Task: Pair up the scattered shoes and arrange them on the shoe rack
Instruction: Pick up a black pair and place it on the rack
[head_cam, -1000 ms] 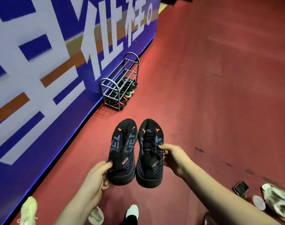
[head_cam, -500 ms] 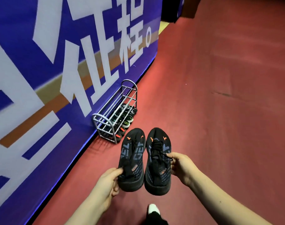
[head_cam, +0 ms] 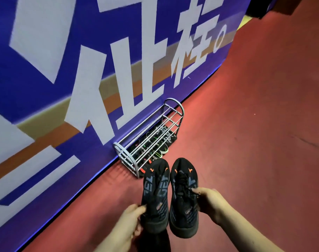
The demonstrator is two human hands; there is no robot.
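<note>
Your left hand [head_cam: 131,219] grips the left black shoe [head_cam: 156,193] at its outer edge near the heel, with the fingers [head_cam: 139,209] curled round that edge. Your right hand [head_cam: 209,202] holds the right black shoe [head_cam: 184,197], with the fingers [head_cam: 200,190] pinching at its laces. Both shoes are off the floor [head_cam: 246,142], side by side, uppers facing you and toes pointing away toward the shoe rack [head_cam: 126,158]. They carry orange marks at the toes and grey lettering along the sides. Whether the two shoes touch each other cannot be told.

The shoe rack is a grey metal frame with arched ends. It stands on the red floor against the blue banner wall [head_cam: 82,88], just beyond the toes of the held pair. Several shoes [head_cam: 162,151] already sit on its lower tier, some with green accents. The upper rails show through to them.
</note>
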